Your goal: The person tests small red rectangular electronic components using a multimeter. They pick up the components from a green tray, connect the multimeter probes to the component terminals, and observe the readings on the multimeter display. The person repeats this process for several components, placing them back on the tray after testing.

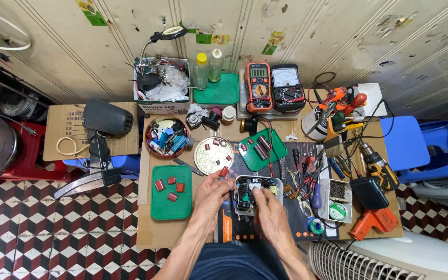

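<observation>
A small circuit board in a pale open case (251, 191) lies on the dark mat in front of me. My left hand (212, 193) rests at its left edge and pinches a small red capacitor (224, 171) between thumb and fingertips. My right hand (267, 206) presses on the board from the lower right, fingers curled on it. Just above my left hand sits a round metal tin lid (213, 154) holding a few red components. A green tray (171, 192) with several red capacitors lies to the left.
A second green lid (262, 149) with dark red parts sits above the board. Two multimeters (274, 88), a round tin of mixed parts (168, 137), bottles, screwdrivers (307, 166), solder spools (338, 211), an orange glue gun (375, 222) and a drill (378, 166) crowd the table. A fan grille is at bottom right.
</observation>
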